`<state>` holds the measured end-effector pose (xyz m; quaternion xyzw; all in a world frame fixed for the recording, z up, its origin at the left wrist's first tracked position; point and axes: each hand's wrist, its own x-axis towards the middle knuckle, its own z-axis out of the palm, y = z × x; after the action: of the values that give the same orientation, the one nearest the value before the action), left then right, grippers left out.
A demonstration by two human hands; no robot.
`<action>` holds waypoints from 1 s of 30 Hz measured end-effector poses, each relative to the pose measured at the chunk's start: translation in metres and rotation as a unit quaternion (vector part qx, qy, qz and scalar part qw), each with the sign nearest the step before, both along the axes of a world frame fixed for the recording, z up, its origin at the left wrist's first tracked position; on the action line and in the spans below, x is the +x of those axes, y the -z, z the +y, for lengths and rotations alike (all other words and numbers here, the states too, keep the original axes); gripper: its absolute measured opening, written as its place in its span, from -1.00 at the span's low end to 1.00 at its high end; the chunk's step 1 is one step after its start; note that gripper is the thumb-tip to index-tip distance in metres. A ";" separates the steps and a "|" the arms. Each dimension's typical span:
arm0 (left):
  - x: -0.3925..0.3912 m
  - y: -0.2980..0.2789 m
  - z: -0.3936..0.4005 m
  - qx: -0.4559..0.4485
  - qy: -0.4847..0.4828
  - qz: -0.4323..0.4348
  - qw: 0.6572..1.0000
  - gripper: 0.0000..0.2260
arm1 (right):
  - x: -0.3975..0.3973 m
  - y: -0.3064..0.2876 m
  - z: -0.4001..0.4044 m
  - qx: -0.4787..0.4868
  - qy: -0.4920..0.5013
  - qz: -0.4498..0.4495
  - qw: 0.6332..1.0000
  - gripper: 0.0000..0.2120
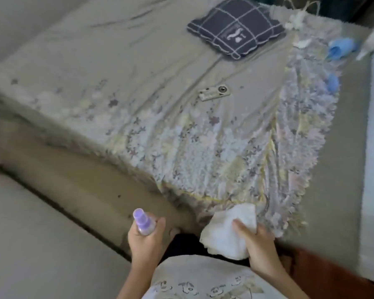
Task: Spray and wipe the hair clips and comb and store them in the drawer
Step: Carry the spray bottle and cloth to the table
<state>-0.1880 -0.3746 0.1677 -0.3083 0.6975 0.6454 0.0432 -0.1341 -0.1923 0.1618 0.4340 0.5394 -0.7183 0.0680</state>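
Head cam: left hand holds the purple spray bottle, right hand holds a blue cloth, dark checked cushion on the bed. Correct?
Not quite. The head view shows the cloth in the right hand is white, not blue. The rest holds: the left hand grips the purple spray bottle, and the dark checked cushion lies on the bed.

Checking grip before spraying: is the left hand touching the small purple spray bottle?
Touching. The head view shows the left hand wrapped round the purple spray bottle.

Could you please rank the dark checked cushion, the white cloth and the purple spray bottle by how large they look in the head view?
1. dark checked cushion
2. white cloth, nearer the camera, so unsure
3. purple spray bottle
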 end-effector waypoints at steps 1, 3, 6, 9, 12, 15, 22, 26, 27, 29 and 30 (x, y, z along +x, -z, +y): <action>-0.002 0.001 -0.021 -0.003 -0.035 -0.007 0.999 -0.71 | -0.014 0.000 -0.017 -0.002 -0.039 -0.002 0.999 -0.91; -0.008 0.003 -0.059 -0.006 -0.087 -0.014 0.996 -0.73 | -0.046 0.001 -0.054 0.005 -0.106 -0.003 0.994 -0.89; -0.027 0.008 -0.117 -0.010 -0.134 -0.006 0.991 -0.74 | -0.094 -0.002 -0.121 0.022 -0.177 0.011 0.984 -0.85; -0.059 0.000 -0.174 -0.025 -0.168 0.037 0.985 -0.72 | -0.138 -0.013 -0.182 0.036 -0.247 0.034 0.968 -0.80; -0.085 -0.003 -0.220 -0.021 -0.208 0.054 0.976 -0.72 | -0.175 -0.018 -0.225 0.046 -0.288 0.033 0.956 -0.92; -0.110 0.010 -0.262 -0.012 -0.256 0.039 0.966 -0.70 | -0.219 -0.017 -0.267 0.069 -0.322 0.031 0.944 -0.91; -0.220 0.034 -0.379 -0.010 -0.319 0.037 0.947 -0.67 | -0.361 -0.004 -0.396 0.049 -0.398 0.078 0.913 -0.86; -0.297 0.014 -0.455 -0.051 -0.335 0.049 0.940 -0.67 | -0.449 -0.010 -0.475 0.021 -0.427 0.082 0.900 -0.86; -0.310 0.009 -0.471 -0.056 -0.335 0.051 0.939 -0.67 | -0.465 -0.013 -0.490 0.014 -0.430 0.082 0.899 -0.87; -0.332 0.005 -0.500 -0.056 -0.343 0.051 0.936 -0.68 | -0.495 -0.018 -0.516 0.006 -0.434 0.077 0.898 -0.88; -0.343 0.006 -0.513 -0.051 -0.355 0.048 0.932 -0.69 | -0.510 -0.019 -0.528 0.001 -0.432 0.071 0.899 -0.87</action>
<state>-0.5309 -0.8877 0.1620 -0.5066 0.5756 0.5963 -0.2377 -0.6437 -0.7199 0.1811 0.1063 0.6777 -0.6471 0.3327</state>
